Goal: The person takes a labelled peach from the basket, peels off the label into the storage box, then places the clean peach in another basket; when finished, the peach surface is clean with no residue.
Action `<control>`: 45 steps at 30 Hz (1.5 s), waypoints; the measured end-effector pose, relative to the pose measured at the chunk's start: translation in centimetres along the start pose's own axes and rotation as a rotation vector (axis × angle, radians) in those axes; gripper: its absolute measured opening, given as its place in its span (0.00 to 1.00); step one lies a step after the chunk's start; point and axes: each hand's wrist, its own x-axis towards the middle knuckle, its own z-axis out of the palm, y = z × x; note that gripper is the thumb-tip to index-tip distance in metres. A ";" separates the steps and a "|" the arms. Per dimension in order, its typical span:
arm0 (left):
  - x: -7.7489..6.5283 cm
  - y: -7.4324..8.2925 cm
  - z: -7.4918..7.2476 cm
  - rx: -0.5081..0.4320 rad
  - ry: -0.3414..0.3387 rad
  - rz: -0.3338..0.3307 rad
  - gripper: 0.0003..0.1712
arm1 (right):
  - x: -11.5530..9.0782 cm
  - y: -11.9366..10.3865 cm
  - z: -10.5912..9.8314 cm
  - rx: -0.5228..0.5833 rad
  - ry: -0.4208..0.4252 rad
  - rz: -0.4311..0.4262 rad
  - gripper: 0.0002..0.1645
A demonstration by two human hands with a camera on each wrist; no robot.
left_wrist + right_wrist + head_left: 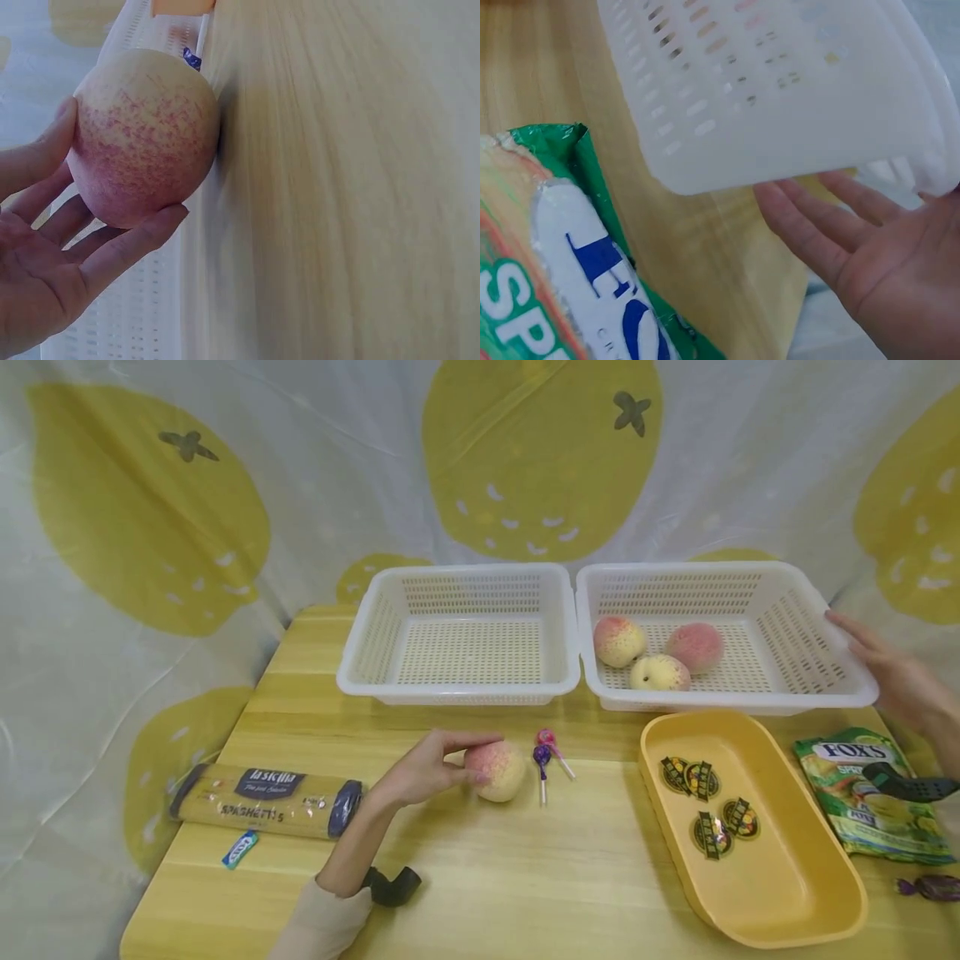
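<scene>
My left hand (427, 768) holds a peach (498, 771) between thumb and fingers, low over the table; whether it touches the wood I cannot tell. In the left wrist view, the thumb lies on one side of the peach (146, 139) and the fingers on the other. On the right, my right hand (896, 681) touches the outer end of the right white basket (720, 700). Its fingers extend along the basket's end in the right wrist view, the thumb largely hidden. Three peaches (660, 673) lie together inside that basket.
Left of it stands a second white basket (457, 689). Two lollipops (542, 760) lie beside the held peach. An orange tray (795, 893) holds several dark round packets. Around the edges are a spaghetti pack (262, 800), a small wrapped sweet (240, 849) and a green FOX'S bag (873, 797).
</scene>
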 end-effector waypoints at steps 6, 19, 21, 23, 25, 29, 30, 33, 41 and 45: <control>-0.7 1.8 -0.7 0.047 -0.034 0.029 0.31 | -0.4 0.9 0.3 0.393 -0.185 -0.068 0.39; 10.7 12.8 2.1 -0.004 -0.008 0.327 0.31 | -0.6 1.0 1.8 0.240 -0.118 -0.097 0.38; 13.7 13.4 4.0 -0.010 0.004 0.316 0.30 | -0.6 0.9 2.0 0.221 -0.099 -0.099 0.38; 16.5 13.7 5.8 -0.016 0.015 0.293 0.30 | -0.4 0.9 2.2 0.238 -0.097 -0.097 0.37; 18.8 13.8 7.6 -0.034 0.026 0.268 0.29 | -0.3 1.0 2.4 0.243 -0.108 -0.092 0.37; 22.0 13.3 10.8 -0.087 0.083 0.228 0.27 | 0.4 1.5 2.8 0.225 -0.153 -0.074 0.38; 22.6 13.1 11.5 -0.086 0.093 0.212 0.27 | 0.4 1.6 2.8 0.213 -0.160 -0.072 0.38; 23.9 12.7 13.2 -0.046 0.119 0.186 0.26 | 0.7 1.7 2.9 0.220 -0.187 -0.075 0.37; 26.1 12.7 14.8 0.208 0.182 0.168 0.23 | 1.0 1.4 2.4 0.235 -0.190 -0.079 0.37; 26.6 13.0 15.2 0.374 0.160 0.046 0.21 | 1.2 1.5 2.2 0.208 -0.183 -0.069 0.37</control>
